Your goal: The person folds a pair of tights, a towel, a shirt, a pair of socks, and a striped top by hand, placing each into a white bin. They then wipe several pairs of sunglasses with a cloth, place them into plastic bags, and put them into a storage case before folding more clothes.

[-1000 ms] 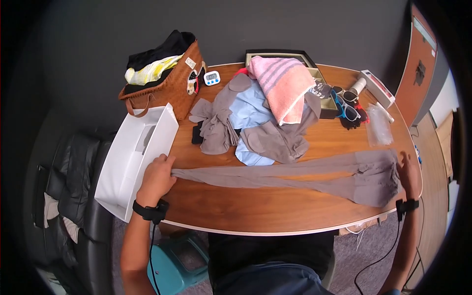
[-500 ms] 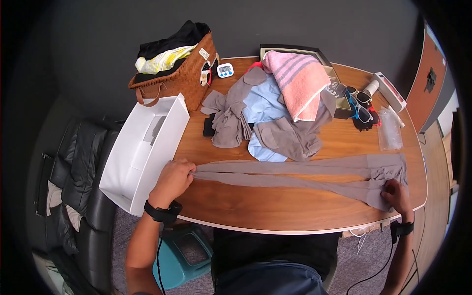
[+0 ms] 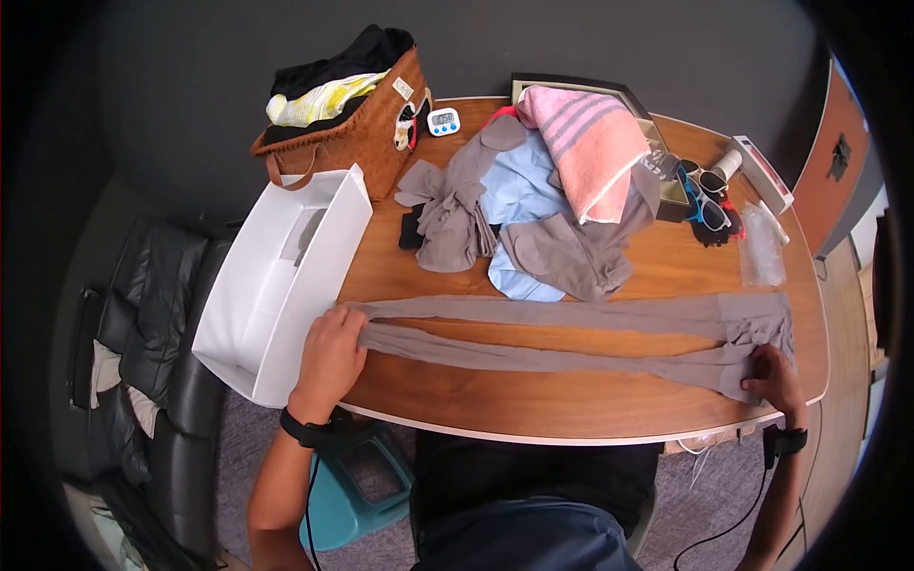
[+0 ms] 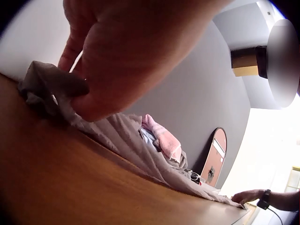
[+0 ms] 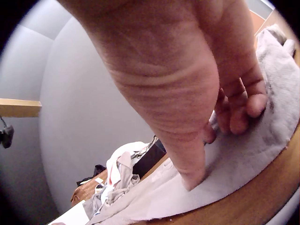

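Observation:
A pair of thin grey tights (image 3: 533, 309) lies stretched across the front of the wooden table, the two legs apart with wood showing between them. At the foot end, my left hand (image 3: 331, 357) pinches the tights, and the left wrist view has that cloth (image 4: 51, 84) raised in a fold between thumb and fingers. My right hand (image 3: 776, 379) rests on the wide waist end at the right. Its thumb (image 5: 190, 171) and fingertips touch the fabric there, with a space between them.
A white box (image 3: 319, 276) stands left of my left hand. Behind the tights are crumpled grey clothes (image 3: 571, 262), a blue cloth (image 3: 519, 186) and a pink towel (image 3: 581, 143). A brown basket (image 3: 381, 143) stands back left, a timer (image 3: 444, 122) beside it. Sunglasses (image 3: 709, 211) and a plastic bag (image 3: 762, 252) lie right.
My right hand has come in from the far right end of the tights onto the near side of the waist. The legs now lie farther apart near my left hand.

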Demonstrator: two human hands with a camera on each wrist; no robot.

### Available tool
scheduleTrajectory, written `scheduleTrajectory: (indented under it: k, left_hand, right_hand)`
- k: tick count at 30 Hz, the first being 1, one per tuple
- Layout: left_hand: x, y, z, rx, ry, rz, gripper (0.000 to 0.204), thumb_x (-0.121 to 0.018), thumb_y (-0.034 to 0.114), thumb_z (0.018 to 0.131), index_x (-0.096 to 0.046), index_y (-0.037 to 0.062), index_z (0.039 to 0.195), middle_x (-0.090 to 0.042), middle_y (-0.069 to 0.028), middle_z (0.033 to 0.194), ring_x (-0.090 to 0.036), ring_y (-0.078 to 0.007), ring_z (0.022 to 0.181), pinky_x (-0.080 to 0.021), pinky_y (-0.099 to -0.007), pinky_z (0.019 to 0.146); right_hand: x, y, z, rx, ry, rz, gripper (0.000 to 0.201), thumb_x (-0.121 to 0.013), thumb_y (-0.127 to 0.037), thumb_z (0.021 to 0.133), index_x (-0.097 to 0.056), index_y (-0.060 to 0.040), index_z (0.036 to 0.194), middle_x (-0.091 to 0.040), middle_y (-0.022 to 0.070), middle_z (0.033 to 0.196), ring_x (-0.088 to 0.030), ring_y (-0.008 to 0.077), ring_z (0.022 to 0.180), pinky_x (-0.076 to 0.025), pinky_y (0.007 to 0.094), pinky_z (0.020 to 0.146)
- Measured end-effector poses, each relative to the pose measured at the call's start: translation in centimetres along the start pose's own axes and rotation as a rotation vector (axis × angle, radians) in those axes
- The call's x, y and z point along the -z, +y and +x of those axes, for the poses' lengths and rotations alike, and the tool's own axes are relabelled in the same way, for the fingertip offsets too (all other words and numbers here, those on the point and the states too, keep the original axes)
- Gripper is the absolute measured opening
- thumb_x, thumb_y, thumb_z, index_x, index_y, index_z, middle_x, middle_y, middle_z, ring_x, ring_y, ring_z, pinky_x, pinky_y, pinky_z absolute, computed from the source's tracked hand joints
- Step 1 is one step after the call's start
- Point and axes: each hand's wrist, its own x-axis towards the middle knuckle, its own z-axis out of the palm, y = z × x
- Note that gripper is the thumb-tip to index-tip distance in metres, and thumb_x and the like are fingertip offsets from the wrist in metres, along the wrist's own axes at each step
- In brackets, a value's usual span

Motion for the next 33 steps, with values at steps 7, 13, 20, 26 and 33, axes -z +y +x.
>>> scheduleTrajectory:
  k: [7,13,20,26,33]
  left_hand:
    - [1.2,-1.1,-1.3,0.015,-0.285,-0.200,0.049,-0.067,0.002,0.071,-0.055,0.0018,0.118,-0.057,-0.0155,0.098,-0.059,-0.0324,0.091,-0.050,-0.0393,0.079]
    - [0.5,-0.2,0.5,0.053,-0.115,-0.322,0.039,-0.071,0.006,0.075,-0.059,0.0025,0.112,-0.057,-0.0142,0.099,-0.056,-0.0330,0.096,-0.047,-0.0393,0.086]
    - [0.0,0.2,0.8,-0.027,-0.109,-0.167,0.017,-0.066,0.001,0.080,-0.057,0.0004,0.095,-0.057,-0.0147,0.108,-0.052,-0.0353,0.105,-0.042,-0.0427,0.093]
    - [-0.3,-1.0,-0.3,-0.172,0.502,-0.149,0.013,-0.061,-0.005,0.081,-0.053,0.0012,0.090,-0.058,-0.0143,0.100,-0.054,-0.0365,0.101,-0.040,-0.0475,0.098]
    - [-1.4,-2.1,-3.7,-0.067,0.085,-0.143,0.027,-0.055,-0.007,0.074,-0.058,0.0006,0.099,-0.059,-0.0147,0.096,-0.056,-0.0362,0.094,-0.043,-0.0450,0.092]
  right_hand:
    - [0.5,4.3,0.8,0.011,-0.029,0.008,0.065,-0.090,-0.006,0.055,-0.054,-0.0074,0.109,-0.051,-0.0022,0.086,-0.048,0.0121,0.079,-0.044,0.0275,0.070]
    - [0.8,-0.1,-0.7,-0.004,-0.051,-0.194,0.075,-0.092,-0.018,0.057,-0.055,-0.0057,0.121,-0.059,0.0068,0.099,-0.058,0.0195,0.092,-0.050,0.0348,0.083]
    - [1.0,-1.5,-1.2,-0.019,-0.070,-0.270,0.075,-0.091,-0.024,0.060,-0.055,-0.0052,0.124,-0.056,0.0113,0.106,-0.058,0.0245,0.098,-0.048,0.0336,0.089]
    - [0.9,-2.2,-1.3,-0.045,-0.079,-0.255,0.071,-0.089,-0.021,0.063,-0.055,-0.0044,0.124,-0.055,0.0100,0.104,-0.056,0.0233,0.097,-0.047,0.0334,0.090]
    - [1.0,0.1,-0.7,-0.023,-0.050,-0.159,0.053,-0.080,-0.021,0.078,-0.056,-0.0029,0.121,-0.059,0.0081,0.101,-0.059,0.0191,0.091,-0.050,0.0329,0.083]
